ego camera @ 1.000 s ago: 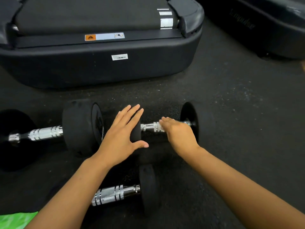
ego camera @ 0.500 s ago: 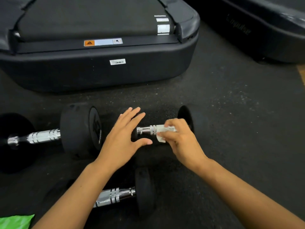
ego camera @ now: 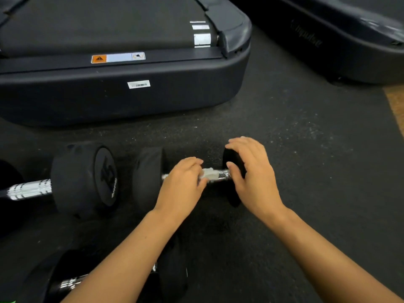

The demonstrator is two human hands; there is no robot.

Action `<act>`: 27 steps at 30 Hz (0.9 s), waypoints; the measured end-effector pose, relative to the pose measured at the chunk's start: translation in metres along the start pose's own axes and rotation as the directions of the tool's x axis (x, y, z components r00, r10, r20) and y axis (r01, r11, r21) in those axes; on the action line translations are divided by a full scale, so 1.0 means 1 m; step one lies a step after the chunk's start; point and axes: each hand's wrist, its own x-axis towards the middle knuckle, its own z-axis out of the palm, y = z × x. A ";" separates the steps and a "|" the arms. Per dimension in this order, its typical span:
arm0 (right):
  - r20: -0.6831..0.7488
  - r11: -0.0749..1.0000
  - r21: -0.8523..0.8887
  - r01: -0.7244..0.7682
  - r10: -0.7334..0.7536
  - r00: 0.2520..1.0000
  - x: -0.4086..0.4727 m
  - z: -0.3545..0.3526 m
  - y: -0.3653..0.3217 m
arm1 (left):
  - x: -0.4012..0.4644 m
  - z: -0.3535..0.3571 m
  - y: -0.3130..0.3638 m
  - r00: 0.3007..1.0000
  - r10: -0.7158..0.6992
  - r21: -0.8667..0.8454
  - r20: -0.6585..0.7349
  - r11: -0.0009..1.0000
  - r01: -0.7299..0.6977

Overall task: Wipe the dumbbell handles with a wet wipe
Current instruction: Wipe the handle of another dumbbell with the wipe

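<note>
A small black dumbbell (ego camera: 147, 178) lies across the rubber floor in the middle of the head view. Its chrome handle (ego camera: 223, 174) shows between my hands. My left hand (ego camera: 182, 184) is curled over the handle and presses a white wet wipe (ego camera: 208, 174) onto the bar. My right hand (ego camera: 253, 173) cups the right-hand weight head (ego camera: 232, 158), thumb on its inner face. To the left lies a larger dumbbell (ego camera: 83, 178) with a bare chrome handle (ego camera: 30, 190). A third dumbbell (ego camera: 172, 276) lies nearest me, partly hidden under my left forearm.
A black treadmill's rear end (ego camera: 131, 99) stands just beyond the dumbbells. A second machine base (ego camera: 328, 40) fills the top right. A strip of wooden floor (ego camera: 395, 101) shows at the right edge, and a green scrap (ego camera: 8, 301) in the bottom left corner.
The wipe has passed from my right hand to my left, which moved from the left weight head onto the handle. My right hand shifted right onto the right weight head.
</note>
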 end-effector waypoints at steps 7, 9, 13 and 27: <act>0.138 0.986 -0.157 -0.057 0.079 0.987 -0.007 0.015 0.023 | 0.006 0.029 -0.011 0.978 0.129 0.046 0.166 0.989 -0.139; 0.143 0.980 -0.195 -0.046 0.075 0.987 -0.006 0.015 0.022 | 0.006 0.033 -0.014 0.972 0.159 0.079 0.174 0.981 -0.175; 0.145 0.965 -0.261 -0.027 0.067 0.987 -0.007 0.018 0.022 | -0.004 0.036 -0.026 0.982 0.175 0.195 0.065 0.963 -0.184; 0.136 0.960 -0.280 0.006 0.033 0.990 -0.009 0.018 0.023 | 0.023 0.031 -0.019 0.971 0.066 0.136 0.228 0.986 -0.099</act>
